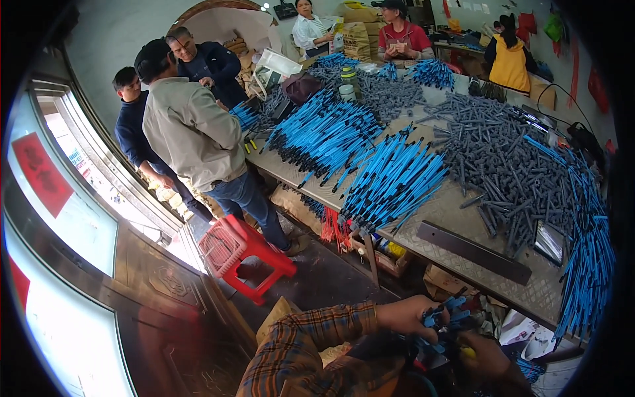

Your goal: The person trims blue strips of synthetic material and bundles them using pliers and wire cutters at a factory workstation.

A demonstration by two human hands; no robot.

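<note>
From my remote place I saw the left hand [411, 314] closed around a bunch of blue pieces [456, 314], low beside the worktop [440, 212]. For the right hand [488, 357], next to something yellow [468, 352], I could not tell its grip. I judged the pieces light, rather stiff, maybe slippery, best held around the middle. Their visible ends fanned toward upper right; the full long axis was hidden.

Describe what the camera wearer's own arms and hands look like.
A plaid sleeve in orange-brown and dark checks runs down to about the left wrist. The left hand wears no glove. The right hand seems ungloved too, but shadow keeps me from making out its sleeve.
</note>
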